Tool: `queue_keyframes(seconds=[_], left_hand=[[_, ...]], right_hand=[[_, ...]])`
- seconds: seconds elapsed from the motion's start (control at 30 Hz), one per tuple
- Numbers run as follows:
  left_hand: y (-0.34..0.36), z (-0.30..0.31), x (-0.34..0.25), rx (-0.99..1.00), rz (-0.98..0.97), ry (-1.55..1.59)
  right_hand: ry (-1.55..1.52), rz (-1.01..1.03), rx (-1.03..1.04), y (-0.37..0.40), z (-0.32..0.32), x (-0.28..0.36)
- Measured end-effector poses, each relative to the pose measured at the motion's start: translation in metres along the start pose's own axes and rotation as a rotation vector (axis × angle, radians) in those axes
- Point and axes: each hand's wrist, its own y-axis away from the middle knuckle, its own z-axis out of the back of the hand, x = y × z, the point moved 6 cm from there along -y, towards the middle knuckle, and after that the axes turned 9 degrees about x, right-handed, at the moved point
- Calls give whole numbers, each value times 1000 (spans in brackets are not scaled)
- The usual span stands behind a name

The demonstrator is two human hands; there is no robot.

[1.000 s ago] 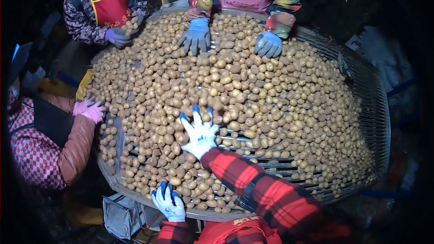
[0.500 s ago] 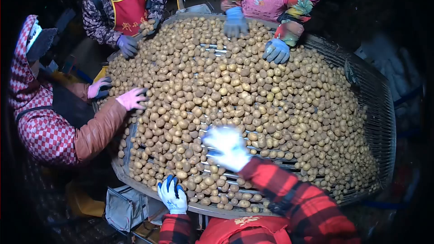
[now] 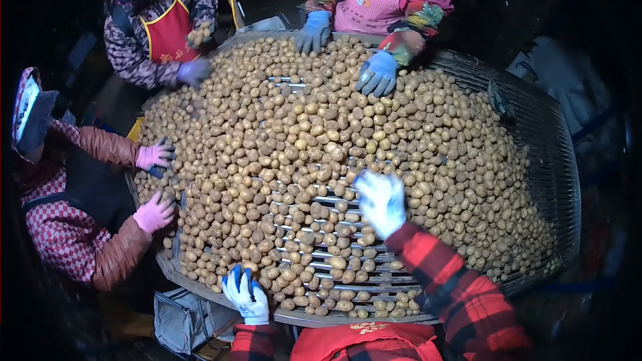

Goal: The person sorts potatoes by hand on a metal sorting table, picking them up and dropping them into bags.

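Note:
A broad heap of potatoes [image 3: 307, 140] covers a slatted metal table [image 3: 560, 180]. My left hand [image 3: 247, 297], in a white glove with blue fingertips, rests against potatoes at the near edge, fingers spread and holding nothing visible. Farther in, my right hand [image 3: 382, 204], in the same kind of glove, reaches over the middle of the heap. Its fingers point away from me, look extended and are near or touching potatoes; the palm side is hidden. Bare metal slats show among scattered potatoes between my two hands.
Co-workers stand around the far and left sides. Blue-gloved hands [image 3: 378, 73] touch the heap opposite me, and pink-gloved hands [image 3: 155, 212] are at the left edge. A person at far left holds several potatoes [image 3: 200, 33]. A grey fabric bin [image 3: 179, 321] stands below the near-left edge.
My right hand has moved right and slightly away from me, and more slats show in front of it. My left hand stays at the near edge. Co-workers' hands have shifted; the view moved slightly.

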Motion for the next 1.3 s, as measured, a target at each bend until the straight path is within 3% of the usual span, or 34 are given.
queue_keyframes(seconds=[0.03,0.13,0.17,0.23,0.3,0.33,0.37,0.43,0.47,0.53,0.57,0.63,0.67,0.7,0.73,0.77,0.8,0.87,0.9,0.93,0.97,1.0,1.1,1.2,1.23,1.3], left_hand=[[-9,3,-16,12,-10,52],[-32,1,-61,66,-120,180],[-37,-5,-71,86,-164,217],[-49,-12,-97,145,-214,300],[-54,-18,-116,142,-282,368],[-50,-22,-119,194,-282,367],[-44,-26,-120,194,-272,377],[-37,-28,-119,224,-262,418],[-32,-28,-117,239,-246,402],[-25,-27,-112,243,-215,466],[-23,-28,-109,245,-185,530],[-17,-34,-105,324,-133,639],[-13,-48,-100,382,105,1074],[-5,-63,-99,427,359,1505],[-13,-69,-106,556,491,1733],[-23,-72,-114,596,751,1940],[-30,-74,-118,596,772,2114],[-39,-83,-117,636,740,2368],[-45,-95,-109,676,690,2449],[-35,-128,-92,806,521,2556],[-39,-128,-90,727,888,2610],[-43,-115,-88,674,917,2497],[-41,-100,-81,670,938,2299],[-44,-87,-87,703,778,2102],[-42,-83,-84,754,585,2059],[-37,-90,-80,744,827,2191]], right_hand=[[163,49,-106,-22,26,-12],[503,12,84,-89,-20,-70],[437,75,154,-100,-21,-72],[390,-13,289,-112,-16,-59],[601,-19,324,-116,-28,-64],[586,-60,328,-115,-34,-72],[541,-172,487,-111,-29,-85],[635,-46,184,-97,-28,-98],[637,-38,187,-100,-42,-114],[498,-223,414,-110,-77,-150],[336,-187,466,-98,-30,-129],[204,-151,392,-85,5,-95],[151,-107,263,-74,19,-72],[140,-92,272,-70,33,-41],[-29,88,79,-58,43,-10],[-123,129,241,-53,55,33],[-278,176,303,-40,48,60],[-411,476,617,-23,9,109],[-541,654,514,-19,7,130],[-483,721,391,-31,9,142],[-425,784,270,-47,12,153],[-349,758,175,-73,3,158],[24,673,-41,-147,-20,178],[183,538,87,-193,-76,183],[192,465,84,-198,-85,183],[241,298,189,-208,-79,185]])
